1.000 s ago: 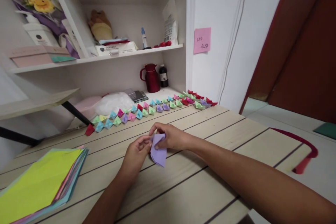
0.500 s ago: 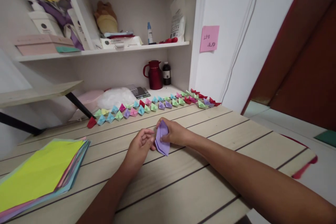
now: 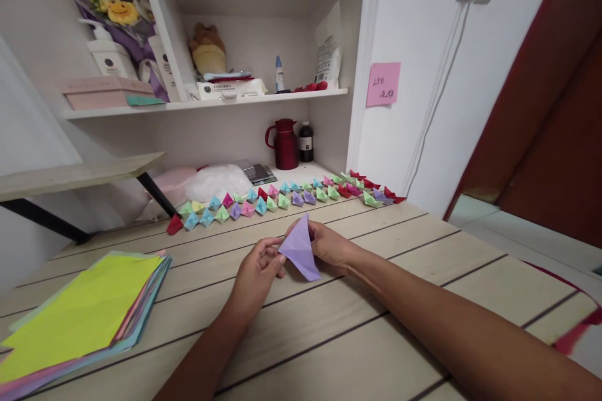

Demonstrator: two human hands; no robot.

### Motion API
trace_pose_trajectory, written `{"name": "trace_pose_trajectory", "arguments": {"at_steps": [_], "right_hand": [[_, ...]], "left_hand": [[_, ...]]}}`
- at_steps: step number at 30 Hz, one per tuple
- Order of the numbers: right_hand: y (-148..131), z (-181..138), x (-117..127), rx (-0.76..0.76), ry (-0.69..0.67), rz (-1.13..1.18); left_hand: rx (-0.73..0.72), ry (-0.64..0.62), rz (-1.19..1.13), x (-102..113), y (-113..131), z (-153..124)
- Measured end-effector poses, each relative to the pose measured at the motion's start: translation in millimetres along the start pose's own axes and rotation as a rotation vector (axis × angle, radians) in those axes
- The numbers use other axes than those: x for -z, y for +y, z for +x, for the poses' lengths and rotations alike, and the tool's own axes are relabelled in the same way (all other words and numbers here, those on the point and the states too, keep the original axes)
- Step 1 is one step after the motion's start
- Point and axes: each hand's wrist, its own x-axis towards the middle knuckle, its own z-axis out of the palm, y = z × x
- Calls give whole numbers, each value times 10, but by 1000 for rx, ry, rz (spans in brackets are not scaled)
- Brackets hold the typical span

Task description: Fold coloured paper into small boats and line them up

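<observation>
A folded piece of purple origami paper [image 3: 302, 250] is held up just above the slatted wooden table [image 3: 301, 332], one triangular face toward me. My right hand [image 3: 327, 247] grips it from the right; some of those fingers are hidden behind the paper. At the paper's left corner, my left hand [image 3: 260, 268] has its thumb and curled fingers closed on the edge. Beyond both hands, rows of small folded paper boats [image 3: 258, 203] in red, blue, green, pink and purple run along the table's back.
A stack of coloured paper sheets [image 3: 89, 313], yellow on top, lies at the left. Behind the boats are a red jug [image 3: 286, 147], a dark bottle [image 3: 306, 141] and a white plastic bag [image 3: 219, 182]. A small raised wooden shelf [image 3: 84, 174] stands at the back left.
The purple paper has turned and its triangular face now shows. My left hand has come onto its left corner, and my right thumb has gone from its front. The view has shifted slightly.
</observation>
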Motion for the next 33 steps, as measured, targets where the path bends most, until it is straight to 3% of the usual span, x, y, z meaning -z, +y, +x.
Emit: {"name": "trace_pose_trajectory", "arguments": {"at_steps": [7,17,33], "right_hand": [[-31,-24,-57,10,-19,-70],[-111,-64,-4,128,-34,-403],[8,-126,-4,114,-90,-751]], "left_hand": [[18,39,11,21,38,15],[24,-40,125,-6,120,-15],[-142,-18,270,135,-156,142]]}}
